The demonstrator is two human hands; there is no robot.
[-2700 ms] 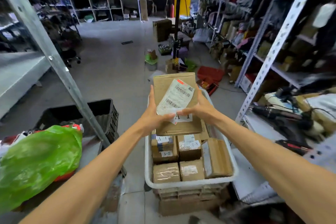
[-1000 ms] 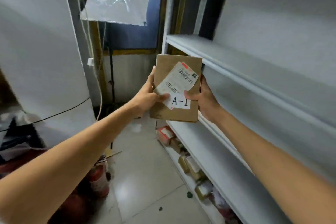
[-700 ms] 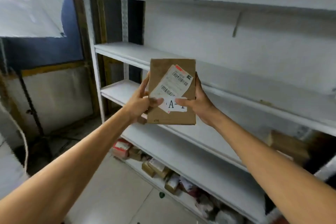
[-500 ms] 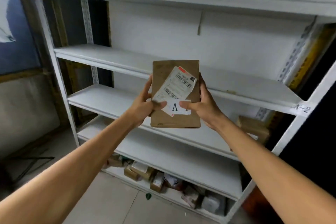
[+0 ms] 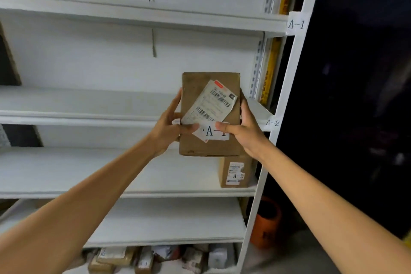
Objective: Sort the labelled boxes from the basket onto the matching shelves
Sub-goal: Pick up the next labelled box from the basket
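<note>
The brown box [image 5: 210, 115] marked A-1 is held up in front of the white shelving [image 5: 142, 193], left hand [image 5: 168, 128] and right hand [image 5: 242, 128] gripping its 2 sides. Behind it, an A-2 box [image 5: 234, 171] sits on a shelf.

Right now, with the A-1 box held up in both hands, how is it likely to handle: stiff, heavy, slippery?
The A-1 box probably stays stiff: its edges look straight under the left hand and right hand. It seems fairly light, pinched mostly by fingertips. Its shipping label looks partly peeled and may flap or snag.
</note>
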